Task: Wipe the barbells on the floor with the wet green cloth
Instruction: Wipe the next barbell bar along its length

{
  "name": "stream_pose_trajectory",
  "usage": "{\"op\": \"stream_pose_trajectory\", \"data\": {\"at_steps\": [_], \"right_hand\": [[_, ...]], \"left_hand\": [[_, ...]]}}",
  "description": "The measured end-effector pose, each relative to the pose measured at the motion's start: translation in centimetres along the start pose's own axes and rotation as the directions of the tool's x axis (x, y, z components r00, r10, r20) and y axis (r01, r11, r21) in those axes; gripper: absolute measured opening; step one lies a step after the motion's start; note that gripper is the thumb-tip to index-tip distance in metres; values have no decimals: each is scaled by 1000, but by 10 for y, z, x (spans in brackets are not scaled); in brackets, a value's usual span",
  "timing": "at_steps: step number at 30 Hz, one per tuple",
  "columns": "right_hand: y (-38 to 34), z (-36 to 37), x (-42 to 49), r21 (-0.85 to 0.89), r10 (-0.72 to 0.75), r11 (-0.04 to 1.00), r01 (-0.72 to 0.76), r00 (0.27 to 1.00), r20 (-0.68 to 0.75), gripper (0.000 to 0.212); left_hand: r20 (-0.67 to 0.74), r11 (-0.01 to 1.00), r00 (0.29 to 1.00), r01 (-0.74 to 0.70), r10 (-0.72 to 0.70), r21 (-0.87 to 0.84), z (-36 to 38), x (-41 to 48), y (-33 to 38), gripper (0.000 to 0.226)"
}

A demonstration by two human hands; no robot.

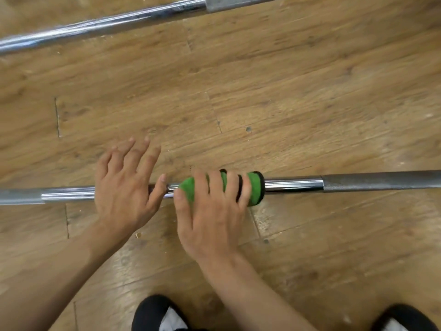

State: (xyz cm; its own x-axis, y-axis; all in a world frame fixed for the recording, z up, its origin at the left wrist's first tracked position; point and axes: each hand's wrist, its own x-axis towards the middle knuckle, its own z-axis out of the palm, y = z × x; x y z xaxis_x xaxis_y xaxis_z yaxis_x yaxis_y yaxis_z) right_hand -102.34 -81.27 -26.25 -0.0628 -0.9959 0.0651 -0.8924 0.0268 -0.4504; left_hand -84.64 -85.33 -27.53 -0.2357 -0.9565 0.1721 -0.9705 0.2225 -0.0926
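Near barbell: the near barbell (293,185) lies on the floor (286,91) and runs straight across in front of you, from the left edge to the right edge of the head view. Its middle stretch is bright chrome. It turns dull, rough grey further right and again at the far left.

Green cloth: the green cloth (254,187) is wrapped round the chrome part of the near barbell, roughly at the middle of its visible length. A dark edge shows at the cloth's right end.

Right hand: your right hand (210,211) comes down over the bar from the near side. Its fingers are curled over the cloth and clamp it round the shaft. Green shows between your fingers, and your thumb lies at the cloth's left end.

Left hand: your left hand (124,185) lies just beside the right one, to its left. The palm is down over the bar and the fingers are straight and fanned apart, pointing away from you. The thumb touches the chrome close to the cloth. It holds nothing.

Far barbell: the far barbell (107,25) lies well apart from the near one, slanting across the top of the view. It is chrome on the left and dull grey at the upper right.

Floor: wood-patterned planks with small specks and scuffs.

Shoes: two dark shoes (155,314) (403,318) with white patches sit at the bottom edge.
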Motion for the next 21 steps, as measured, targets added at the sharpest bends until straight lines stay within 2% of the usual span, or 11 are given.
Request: {"op": "stream_pose_trajectory", "data": {"at_steps": [3, 5, 7, 9, 11, 12, 14, 16, 18, 21], "right_hand": [[7, -5, -6, 1, -147, 989, 147, 986, 75, 70], [54, -14, -12, -45, -158, 986, 158, 987, -7, 60], [109, -27, -13, -93, -29, 996, 11, 982, -187, 50], [139, -33, -8, -89, 115, 985, -148, 946, -305, 45], [125, -28, 0, -44, 225, 965, -257, 906, -360, 42], [106, -24, 2, -16, 238, 966, -259, 909, -342, 41], [59, -11, 0, -14, 124, 991, -130, 970, -207, 43], [27, 1, -8, -45, -43, 998, 40, 997, -70, 50], [25, 6, -4, -60, -133, 990, 131, 991, -35, 56], [43, 6, 4, -93, -251, 965, 245, 966, -58, 57]], "left_hand": [[15, 1000, 1000, -8, 8, -9, 1, -4, 0, 69], [-12, 1000, 1000, 0, 0, -20, 2, -8, 3, 66], [-58, 1000, 998, 5, -6, -24, 4, -12, 5, 61], [-102, 1000, 995, -2, -1, -26, 5, -15, 6, 58], [-109, 1000, 994, -6, 2, -28, 5, -17, 6, 57], [-103, 1000, 995, -5, 2, -26, 4, -17, 5, 58], [-83, 1000, 997, 0, -1, -18, 3, -16, 4, 59], [-52, 1000, 999, 3, -5, -23, 2, -12, 4, 63], [-20, 1000, 1000, 19, -20, -24, 1, -8, 3, 67], [10, 1000, 1000, 20, -20, -8, -1, -1, 2, 68]]}}
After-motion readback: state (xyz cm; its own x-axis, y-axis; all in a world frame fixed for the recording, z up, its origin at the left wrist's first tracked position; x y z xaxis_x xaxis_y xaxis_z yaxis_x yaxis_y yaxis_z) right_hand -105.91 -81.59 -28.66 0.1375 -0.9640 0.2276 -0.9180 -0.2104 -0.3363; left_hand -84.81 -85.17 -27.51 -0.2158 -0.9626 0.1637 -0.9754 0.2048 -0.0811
